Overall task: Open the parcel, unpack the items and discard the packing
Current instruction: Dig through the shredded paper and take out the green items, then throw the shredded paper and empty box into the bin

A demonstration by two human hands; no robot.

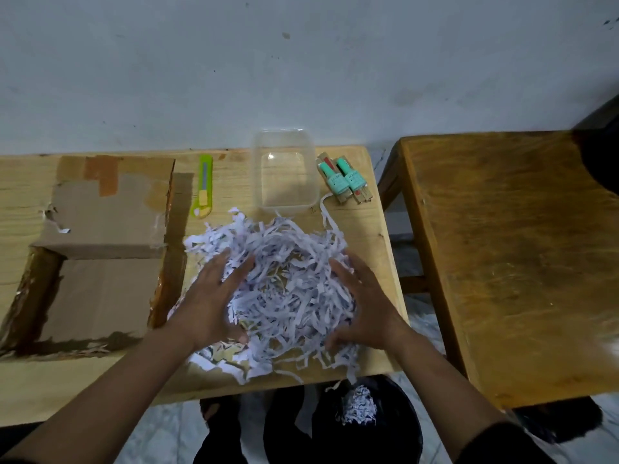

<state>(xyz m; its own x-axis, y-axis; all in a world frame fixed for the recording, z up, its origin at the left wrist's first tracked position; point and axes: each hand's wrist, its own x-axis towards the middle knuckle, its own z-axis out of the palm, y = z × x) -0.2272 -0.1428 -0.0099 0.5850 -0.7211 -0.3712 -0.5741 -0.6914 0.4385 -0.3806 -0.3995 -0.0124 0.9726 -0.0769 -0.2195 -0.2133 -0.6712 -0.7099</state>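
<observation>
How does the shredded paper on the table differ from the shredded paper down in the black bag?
The pile on the table is large and spread wide, while the clump in the black bag is small and compact. The left hand and right hand press in on the table pile from either side; nothing touches the clump in the bag. Both are white paper strips.

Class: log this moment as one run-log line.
Both hands gathering white shredded paper pile | flattened brown cardboard box left | black bin below

Scuffed pale wall [301, 61], two wooden tables [502, 246], tiled floor [418, 329]
</observation>
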